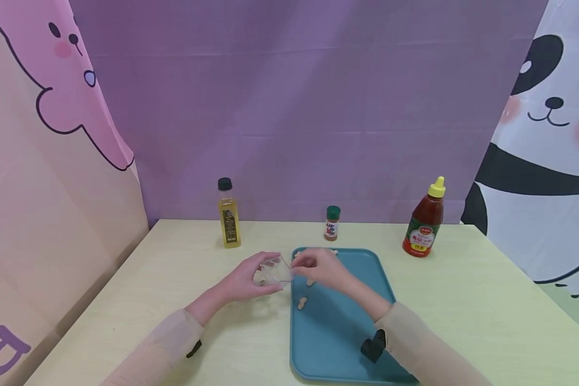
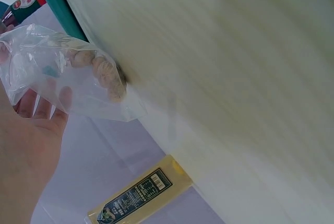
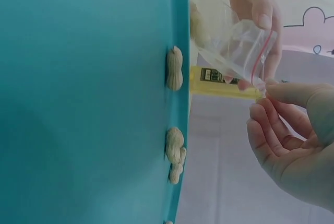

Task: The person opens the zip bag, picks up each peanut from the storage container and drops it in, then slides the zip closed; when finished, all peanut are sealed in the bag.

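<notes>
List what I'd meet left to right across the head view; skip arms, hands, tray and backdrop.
Black-capped bottle → clear plastic bag → nearest peanut → green-capped jar → yellow-capped red sauce bottle.

tray (image 1: 328, 343) partly behind sleeve (image 1: 427, 348), panda print (image 1: 550, 206) cropped

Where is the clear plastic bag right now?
In the head view, the bag is in the left hand, near the left edge of the blue tray, with the right hand at its opening.
</notes>
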Tool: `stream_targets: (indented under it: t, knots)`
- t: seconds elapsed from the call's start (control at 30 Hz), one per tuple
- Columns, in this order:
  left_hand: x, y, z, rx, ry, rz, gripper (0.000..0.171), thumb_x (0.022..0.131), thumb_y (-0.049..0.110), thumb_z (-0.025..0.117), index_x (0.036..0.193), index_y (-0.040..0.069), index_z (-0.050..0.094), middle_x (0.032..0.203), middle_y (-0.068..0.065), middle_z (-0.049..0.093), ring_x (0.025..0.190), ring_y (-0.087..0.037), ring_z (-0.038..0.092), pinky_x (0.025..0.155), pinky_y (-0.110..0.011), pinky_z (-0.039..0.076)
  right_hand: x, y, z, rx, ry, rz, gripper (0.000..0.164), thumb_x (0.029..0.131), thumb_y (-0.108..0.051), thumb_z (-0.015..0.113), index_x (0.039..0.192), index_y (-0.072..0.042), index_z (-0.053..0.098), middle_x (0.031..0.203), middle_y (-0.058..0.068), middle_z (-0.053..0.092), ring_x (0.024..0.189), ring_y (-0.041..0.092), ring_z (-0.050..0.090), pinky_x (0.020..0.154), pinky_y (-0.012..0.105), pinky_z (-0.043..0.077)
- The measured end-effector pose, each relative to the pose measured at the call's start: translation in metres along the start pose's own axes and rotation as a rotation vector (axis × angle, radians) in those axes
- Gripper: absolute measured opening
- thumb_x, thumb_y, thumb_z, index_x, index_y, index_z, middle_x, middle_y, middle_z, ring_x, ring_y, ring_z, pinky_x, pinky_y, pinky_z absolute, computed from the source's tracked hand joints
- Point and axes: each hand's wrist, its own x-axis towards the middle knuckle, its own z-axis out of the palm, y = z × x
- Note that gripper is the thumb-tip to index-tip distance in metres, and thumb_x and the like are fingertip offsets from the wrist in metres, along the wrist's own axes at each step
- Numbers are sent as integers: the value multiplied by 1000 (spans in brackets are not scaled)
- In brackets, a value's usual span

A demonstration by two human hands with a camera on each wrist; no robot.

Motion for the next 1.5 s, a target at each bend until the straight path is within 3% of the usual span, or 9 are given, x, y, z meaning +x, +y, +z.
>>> stream_targets:
  t: [0.4,0.7,1.1,1.3,1.5]
  knots:
    - [1,-1,0,16,-2,-20,72,80,44,72,140,18,41,132,4,53,121,-15,50,102,-39,42,6,20,-27,-34,105,36,19,87,-20,68,101,-9,71,92,3,69,79,12,63,69,26,54]
    - [1,0,-2,22,11,-16,72,80,41,72,139,13,42,133,1,52,122,-17,50,103,-39,42,10,48,-41,-78,145,110,24,89,-18,64,106,-1,68,100,13,69,91,26,64,77,37,55]
    - [1,-5,0,17,6,-18,73,80,41,72,140,13,41,131,2,53,120,-16,51,99,-37,44,20,82,-45,-153,67,180,28,89,-14,63,111,3,66,108,17,67,100,32,63,82,41,53]
    - [1,-6,0,13,-7,-30,74,80,44,72,140,18,40,133,4,52,121,-15,50,100,-36,44,21,88,-44,-217,-12,212,34,90,-16,61,117,5,61,114,20,65,106,35,60,86,44,51]
    - [1,-6,0,16,-9,-41,75,79,43,72,141,15,40,132,4,52,121,-15,50,100,-37,44,20,90,-44,-258,-49,220,32,91,-13,60,116,7,62,112,21,65,103,35,62,84,43,52]
